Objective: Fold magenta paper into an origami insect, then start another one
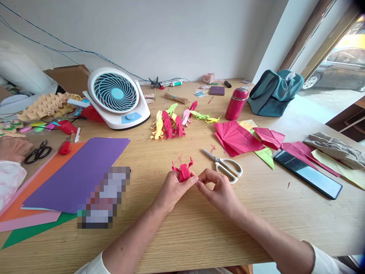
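A small red folded-paper figure [184, 173] with thin bent legs sticks up out of my left hand [176, 189], whose fingers are closed around it. My right hand [218, 190] meets the left at the fingertips, thumb and forefinger pinched together by the figure's edge. Whatever lies in that pinch is too small to make out. Just beyond my right hand lie white-handled scissors [225, 165], blades pointing away to the left. Farther back sits a group of finished paper figures [168, 125] in red, yellow, green and pink.
Purple paper sheets [76, 171] and a pixelated device [105, 198] lie at left. A white fan [116, 95] stands behind them. On the right are folded red paper [238, 137], a phone [308, 175], a red flask [237, 103] and a teal bag [273, 93].
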Tool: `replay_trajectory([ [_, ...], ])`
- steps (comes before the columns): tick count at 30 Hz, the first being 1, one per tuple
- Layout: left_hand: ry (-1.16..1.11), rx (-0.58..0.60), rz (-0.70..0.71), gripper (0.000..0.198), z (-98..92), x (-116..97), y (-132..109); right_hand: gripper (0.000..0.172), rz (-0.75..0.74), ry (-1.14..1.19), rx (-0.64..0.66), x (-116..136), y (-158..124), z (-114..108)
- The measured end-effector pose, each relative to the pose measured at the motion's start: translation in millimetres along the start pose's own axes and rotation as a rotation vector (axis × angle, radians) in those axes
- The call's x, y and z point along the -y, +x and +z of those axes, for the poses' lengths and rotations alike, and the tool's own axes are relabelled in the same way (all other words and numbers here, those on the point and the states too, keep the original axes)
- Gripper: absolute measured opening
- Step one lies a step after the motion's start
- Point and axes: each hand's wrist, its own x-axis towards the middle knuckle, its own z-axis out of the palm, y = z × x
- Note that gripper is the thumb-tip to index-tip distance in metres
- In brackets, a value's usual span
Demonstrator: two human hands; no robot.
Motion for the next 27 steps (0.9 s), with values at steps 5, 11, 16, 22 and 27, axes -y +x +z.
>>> replay_trajectory([
  [5, -0.032, -0.019, -0.005, 0.028, -0.5, 2.6, -1.7, 0.008, -0.042, 0.004, -0.011, -2.2, -0.1, 2.6],
  [11, -0.012, -0.065, 0.022, 0.030, 0.1, 5.1, -2.2, 0.007, -0.070, 0.006, -0.043, -1.8, -0.5, 2.9],
  [16, -0.057, -0.137, 0.008, 0.031, 2.8, 7.7, -1.8, 0.010, -0.119, -0.014, -0.035, 1.6, -0.6, 0.2],
  [22, -0.077, -0.158, 0.000, 0.031, 3.0, 5.9, -0.6, 0.009, -0.140, -0.050, -0.028, -1.3, 0.0, 0.6],
  [27, -0.078, -0.164, -0.024, 0.032, 1.5, 3.1, -0.3, 0.011, -0.207, -0.103, -0.040, -3.6, -0.1, 0.4],
])
